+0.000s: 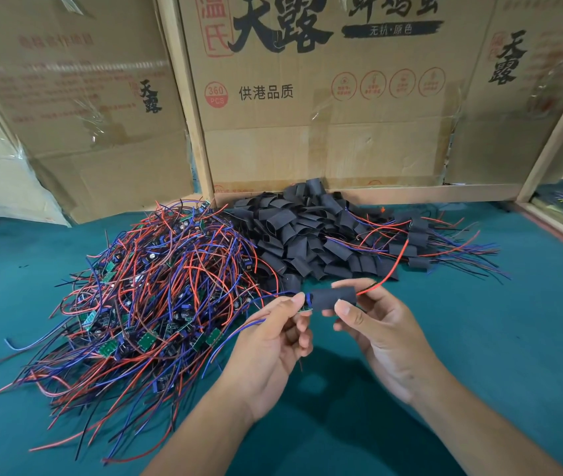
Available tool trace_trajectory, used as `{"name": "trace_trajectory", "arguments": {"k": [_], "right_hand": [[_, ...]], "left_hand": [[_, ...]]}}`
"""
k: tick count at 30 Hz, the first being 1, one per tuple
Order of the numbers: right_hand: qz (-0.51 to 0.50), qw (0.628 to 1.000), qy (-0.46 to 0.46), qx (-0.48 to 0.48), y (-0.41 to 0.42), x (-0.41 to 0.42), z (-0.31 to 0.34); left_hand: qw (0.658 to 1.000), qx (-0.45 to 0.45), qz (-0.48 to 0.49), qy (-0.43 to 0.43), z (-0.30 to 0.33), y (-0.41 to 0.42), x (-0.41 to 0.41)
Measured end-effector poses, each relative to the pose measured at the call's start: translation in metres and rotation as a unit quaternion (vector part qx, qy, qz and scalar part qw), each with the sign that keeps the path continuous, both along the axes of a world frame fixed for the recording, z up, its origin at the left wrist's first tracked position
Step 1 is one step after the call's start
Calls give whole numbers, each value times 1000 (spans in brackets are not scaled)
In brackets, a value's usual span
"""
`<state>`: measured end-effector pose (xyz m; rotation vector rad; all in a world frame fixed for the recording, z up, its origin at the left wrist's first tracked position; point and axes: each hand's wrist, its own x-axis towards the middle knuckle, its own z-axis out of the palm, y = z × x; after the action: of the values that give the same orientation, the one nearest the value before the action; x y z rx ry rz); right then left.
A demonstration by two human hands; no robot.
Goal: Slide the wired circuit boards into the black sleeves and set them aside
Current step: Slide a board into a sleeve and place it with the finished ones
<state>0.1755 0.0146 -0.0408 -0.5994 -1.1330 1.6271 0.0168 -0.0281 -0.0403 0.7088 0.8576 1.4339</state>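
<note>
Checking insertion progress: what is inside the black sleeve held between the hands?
A circuit board: only its green corner shows at the black sleeve left end, and red wires exit right. The rest is covered.

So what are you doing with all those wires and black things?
A person is pushing a little circuit board into a black sleeve. The left hand pinches the board's end, and the right hand holds the sleeve, with a red wire poking out its far side. A pile of wired boards waits on the left, loose sleeves lie behind, and finished ones sit to the right.
</note>
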Motion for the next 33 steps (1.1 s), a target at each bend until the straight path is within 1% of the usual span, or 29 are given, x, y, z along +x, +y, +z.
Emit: {"name": "trace_trajectory", "arguments": {"k": [8,17,22,27,33], "right_hand": [[1,999,30,-35,1,-3,-2],[4,1000,1,-8,0,-3,-2],[0,1000,-2,-17,2,-2,-1],[11,1000,-7,5,0,-2,-2],[15,1000,-12,9,1,-2,-1]], "left_hand": [[1000,-8,-2,-5,-1,1,0],[999,-1,-10,37,2,-1,-1],[1000,-11,13,-3,2,1,-4],[1000,-1,14,18,-3,0,-2],[999,-18,18,21,-3,-1,-2]]}}
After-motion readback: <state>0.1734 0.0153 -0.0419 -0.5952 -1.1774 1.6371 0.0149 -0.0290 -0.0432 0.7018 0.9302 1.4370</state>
